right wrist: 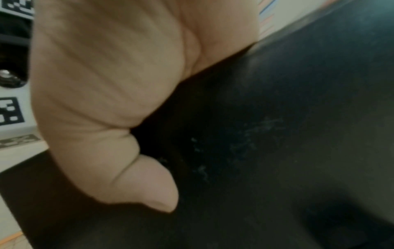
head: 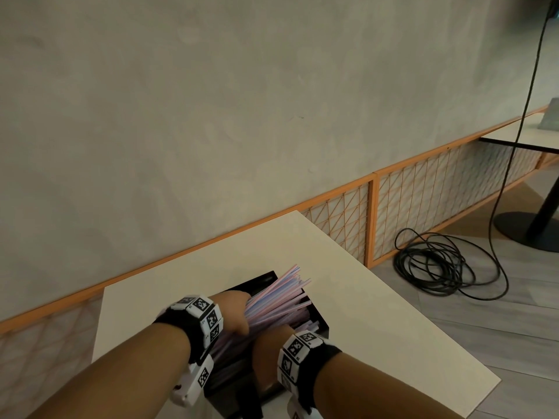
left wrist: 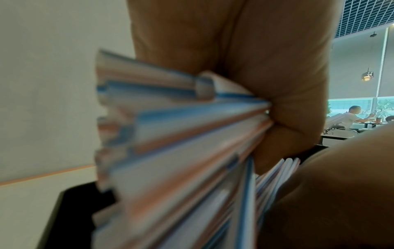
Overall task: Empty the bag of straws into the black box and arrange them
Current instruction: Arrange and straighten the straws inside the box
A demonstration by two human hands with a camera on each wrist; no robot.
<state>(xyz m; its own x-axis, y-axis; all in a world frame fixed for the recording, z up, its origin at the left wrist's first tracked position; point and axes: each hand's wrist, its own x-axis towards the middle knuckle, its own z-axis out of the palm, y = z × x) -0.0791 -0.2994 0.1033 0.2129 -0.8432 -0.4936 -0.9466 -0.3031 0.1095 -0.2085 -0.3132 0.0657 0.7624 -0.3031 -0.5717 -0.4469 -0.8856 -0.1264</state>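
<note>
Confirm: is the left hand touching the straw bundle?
Touching. In the left wrist view the left hand has its fingers curled round the straws, which fan out from the grip; the head view agrees.

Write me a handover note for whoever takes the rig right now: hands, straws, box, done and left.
Left hand: grips a thick bundle of straws over the black box, their far ends fanned past its far rim.
Right hand: at the box's near right side, thumb against its black wall; its grip cannot be told.
Box sits on the white table. No bag in view.
Done: straws out of the bag, more already lying in the box.
Left: lower the bundle in, level the ends, tidy.
</note>
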